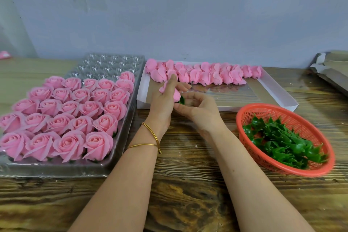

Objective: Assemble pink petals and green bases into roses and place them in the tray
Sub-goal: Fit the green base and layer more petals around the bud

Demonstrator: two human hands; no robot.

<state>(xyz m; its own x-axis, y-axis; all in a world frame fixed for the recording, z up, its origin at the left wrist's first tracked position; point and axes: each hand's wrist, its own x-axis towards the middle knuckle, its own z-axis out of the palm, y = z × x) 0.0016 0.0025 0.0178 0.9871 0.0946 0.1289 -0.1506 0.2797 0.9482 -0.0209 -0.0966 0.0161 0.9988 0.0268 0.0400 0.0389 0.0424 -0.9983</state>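
Observation:
My left hand (165,100) holds a pink petal bud (176,95) over the front edge of the white box (273,90). My right hand (195,108) meets it from the right and pinches a green base (182,100) against the bud's lower end. Several loose pink buds (207,73) lie in a row along the back of the white box. A clear plastic tray (116,147) on the left carries several finished pink roses (75,111); its far cells (111,64) hold nothing. An orange basket (282,167) at the right holds several green bases (282,139).
Everything stands on a wooden table (188,194) against a grey wall. Folded cardboard (331,69) lies at the far right edge. A pink scrap (4,55) shows at the far left by the wall.

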